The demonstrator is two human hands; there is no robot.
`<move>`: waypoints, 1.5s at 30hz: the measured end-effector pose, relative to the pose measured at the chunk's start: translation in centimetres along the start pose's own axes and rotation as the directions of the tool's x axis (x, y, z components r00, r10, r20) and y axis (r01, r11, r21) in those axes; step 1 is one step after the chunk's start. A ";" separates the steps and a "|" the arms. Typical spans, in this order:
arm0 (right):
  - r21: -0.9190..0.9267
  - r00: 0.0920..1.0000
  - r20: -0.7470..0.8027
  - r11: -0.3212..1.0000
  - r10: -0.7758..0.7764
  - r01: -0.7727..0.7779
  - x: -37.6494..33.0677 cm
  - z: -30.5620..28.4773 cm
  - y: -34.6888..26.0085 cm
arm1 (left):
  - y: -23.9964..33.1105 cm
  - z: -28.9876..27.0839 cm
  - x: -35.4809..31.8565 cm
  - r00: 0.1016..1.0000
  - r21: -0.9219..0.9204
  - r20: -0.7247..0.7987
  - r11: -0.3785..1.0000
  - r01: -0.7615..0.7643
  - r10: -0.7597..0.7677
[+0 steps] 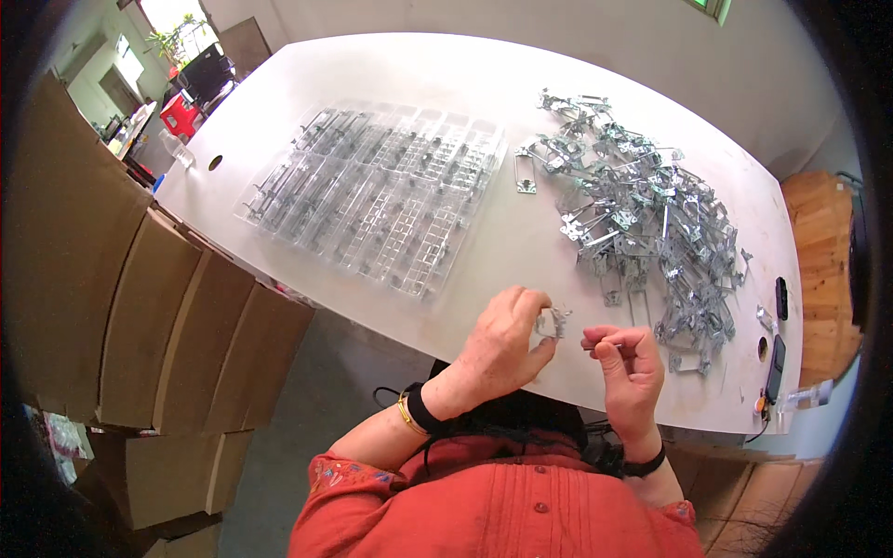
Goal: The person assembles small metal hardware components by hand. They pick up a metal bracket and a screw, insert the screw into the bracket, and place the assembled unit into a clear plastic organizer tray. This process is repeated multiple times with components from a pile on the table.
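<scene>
My left hand is closed around a small silvery metal bracket, whose far end shows beyond the fingers. To its right, my right hand pinches a thin metal piece between thumb and fingers; most of it is hidden, so its exact kind is unclear. The two hands are close but apart, over the table's near edge. Beyond them on the right lies a big heap of loose metal brackets. A clear plastic tray with rows of metal parts in its compartments lies at the left.
The white table has a round cable hole at the far left. A dark phone-like device and a small black object lie along the right edge. Cardboard boxes stand left of the table, and a wooden stool at right.
</scene>
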State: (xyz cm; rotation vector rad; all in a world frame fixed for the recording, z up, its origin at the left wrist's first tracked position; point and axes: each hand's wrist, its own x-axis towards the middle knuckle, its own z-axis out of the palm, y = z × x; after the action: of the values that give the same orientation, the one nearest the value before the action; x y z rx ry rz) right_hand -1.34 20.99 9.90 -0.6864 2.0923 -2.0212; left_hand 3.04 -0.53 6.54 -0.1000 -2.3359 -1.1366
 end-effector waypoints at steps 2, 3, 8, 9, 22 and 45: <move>-0.015 1.000 -0.007 1.000 0.000 0.000 0.0 -0.4 0.1 | -0.4 0.1 -0.5 0.998 -0.075 -0.044 0.996 0.047 -0.050; -0.024 1.000 -0.010 1.000 0.004 -0.004 -0.1 -0.6 0.4 | -0.7 0.2 -0.8 0.995 -0.117 -0.060 0.991 0.072 -0.079; -0.063 1.000 0.001 0.998 0.007 -0.007 -0.5 -0.9 0.9 | -1.9 -0.8 -2.5 0.984 -0.022 -0.057 0.986 0.168 -0.168; -0.055 1.000 -0.005 0.998 0.012 -0.012 -0.6 -0.9 1.0 | -1.9 -1.2 -2.7 0.984 0.010 -0.054 0.985 0.170 -0.169; -0.140 0.997 -0.007 0.988 0.071 -0.071 -1.2 -3.2 2.0 | -1.3 -2.5 -4.4 0.989 0.291 -0.020 0.946 0.145 -0.145; -0.193 0.948 0.151 0.949 0.280 -0.249 0.8 -4.1 2.5 | 0.7 -17.8 2.6 0.966 0.257 -0.025 0.933 0.254 -0.256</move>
State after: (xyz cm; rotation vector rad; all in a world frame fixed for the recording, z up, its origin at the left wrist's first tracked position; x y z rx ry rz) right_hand -4.27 24.35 7.96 -0.5499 2.1383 -1.5929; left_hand 8.73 -13.81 17.22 0.3026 -2.5363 -0.9352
